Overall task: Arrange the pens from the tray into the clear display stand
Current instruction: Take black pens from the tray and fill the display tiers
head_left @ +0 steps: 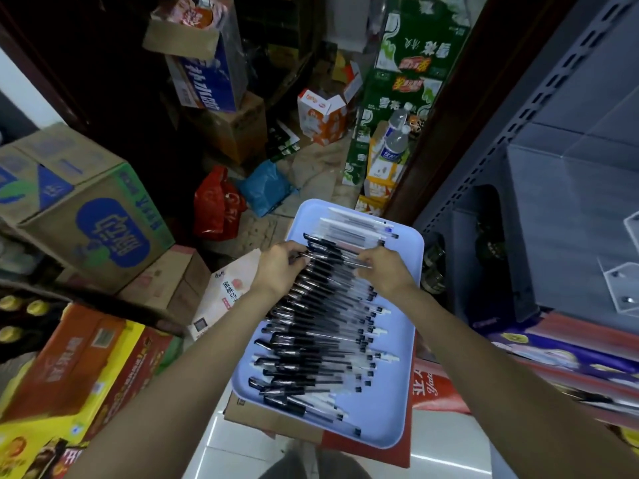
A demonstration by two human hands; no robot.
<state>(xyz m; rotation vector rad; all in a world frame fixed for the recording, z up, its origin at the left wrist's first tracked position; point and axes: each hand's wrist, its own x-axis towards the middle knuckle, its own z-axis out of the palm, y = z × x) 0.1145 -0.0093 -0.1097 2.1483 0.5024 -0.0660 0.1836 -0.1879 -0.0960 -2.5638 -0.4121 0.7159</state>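
1. Pens [321, 326] with black caps and clear barrels lie in a long overlapping row down the middle of the pale blue tray [397, 402], caps toward my left, tips toward my right.
2. At the far end of the tray a few more pens lie flatter and paler, one with a blue tip, apart from the dark row.
3. My left hand [280, 267] reaches over the far part of the row, fingers curled round the capped ends of several pens.
4. My right hand [383, 267] meets it from the other side, fingers and thumb pinching the tip ends of that same bunch, so both hands hold one small bundle between them.
5. The tray rests on a flattened cardboard box [276, 420] with a red packet beneath its near right corner.
6. To my right stands a grey metal shelf; on it sits the clear display stand [622, 271], only partly in view at the frame's edge, well apart from the tray.
7. On my left are stacked cartons: a brown box printed in blue and green [86, 209], and orange and yellow cases nearer me.
8. Beyond the tray, on the floor, lie a red bag [216, 205] and a blue bag [266, 188], with green drink cartons [408, 81] stacked behind.
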